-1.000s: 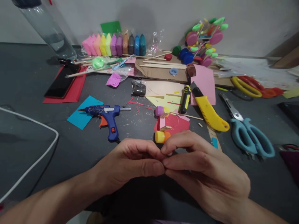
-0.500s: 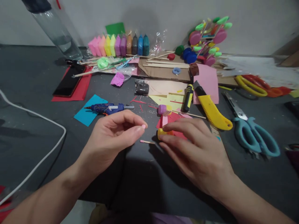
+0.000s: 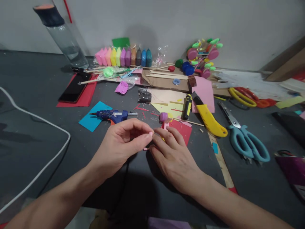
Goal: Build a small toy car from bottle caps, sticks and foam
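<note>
My left hand (image 3: 130, 140) pinches a small pink piece, which looks like clay (image 3: 151, 134), between thumb and index finger. Close beside it, my right hand (image 3: 170, 154) is palm down with fingers slightly bent and apart, its fingertips reaching the left fingertips. Whether they touch the pink piece I cannot tell. A bit of a yellow piece (image 3: 163, 139) shows between the right fingers, mostly hidden. Below the left fingertips lies a small pink-tipped stick (image 3: 145, 149), partly covered by my right hand. Beyond the hands sit a purple clay piece (image 3: 163, 117) and red paper (image 3: 183, 128).
A blue glue gun (image 3: 114, 115) lies on blue paper to the left. Rightward are a yellow utility knife (image 3: 211, 121) and blue-handled scissors (image 3: 249, 143). Coloured clay packs (image 3: 124, 57), cardboard (image 3: 159, 80) and a water bottle (image 3: 68, 44) stand or lie at the back. A white cable (image 3: 57, 156) curves at left.
My right hand has moved left from around the yellow piece to my left fingertips, now covering most of the pink-tipped stick. The left hand keeps its pinch. The camera view has shifted slightly.
</note>
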`<state>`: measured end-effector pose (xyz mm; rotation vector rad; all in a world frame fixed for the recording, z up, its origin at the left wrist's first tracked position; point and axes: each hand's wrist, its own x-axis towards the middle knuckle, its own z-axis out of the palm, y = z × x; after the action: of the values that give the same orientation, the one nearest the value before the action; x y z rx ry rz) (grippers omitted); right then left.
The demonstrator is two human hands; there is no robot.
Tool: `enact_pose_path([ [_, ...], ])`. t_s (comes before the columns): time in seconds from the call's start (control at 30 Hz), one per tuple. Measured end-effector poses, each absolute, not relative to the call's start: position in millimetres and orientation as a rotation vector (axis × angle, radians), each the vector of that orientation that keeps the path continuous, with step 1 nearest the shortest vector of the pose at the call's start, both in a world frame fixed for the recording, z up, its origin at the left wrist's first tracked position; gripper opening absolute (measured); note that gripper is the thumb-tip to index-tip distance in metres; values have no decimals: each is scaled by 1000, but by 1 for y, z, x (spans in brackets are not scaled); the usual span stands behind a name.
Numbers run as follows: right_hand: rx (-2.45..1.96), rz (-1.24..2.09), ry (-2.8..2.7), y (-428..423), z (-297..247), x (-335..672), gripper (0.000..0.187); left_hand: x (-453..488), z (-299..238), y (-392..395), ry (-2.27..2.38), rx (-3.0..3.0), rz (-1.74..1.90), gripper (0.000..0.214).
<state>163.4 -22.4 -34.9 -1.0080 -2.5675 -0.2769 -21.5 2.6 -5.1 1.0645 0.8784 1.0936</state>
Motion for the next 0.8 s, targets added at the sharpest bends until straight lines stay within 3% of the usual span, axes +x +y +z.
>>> enact_pose_path([
  [0.2, -965, 28, -2360, -20, -13, 178, 9, -24, -10, 5, 861, 940, 1016, 3],
  [0.3, -1052, 275, -2092, -23, -1, 184, 12, -22, -11, 2, 860, 889, 943, 7],
  [0.43, -1203, 815, -1554, -27, 6, 183, 10, -13, -11, -2, 839, 838, 906, 5],
  [0.6, -1060, 1522, -1118, -28, 4, 179, 10, -8, -10, -7, 821, 824, 860, 5],
  [0.8, -927, 1685, -1029, -31, 3, 179, 12, -9, -15, -9, 672, 641, 698, 7],
])
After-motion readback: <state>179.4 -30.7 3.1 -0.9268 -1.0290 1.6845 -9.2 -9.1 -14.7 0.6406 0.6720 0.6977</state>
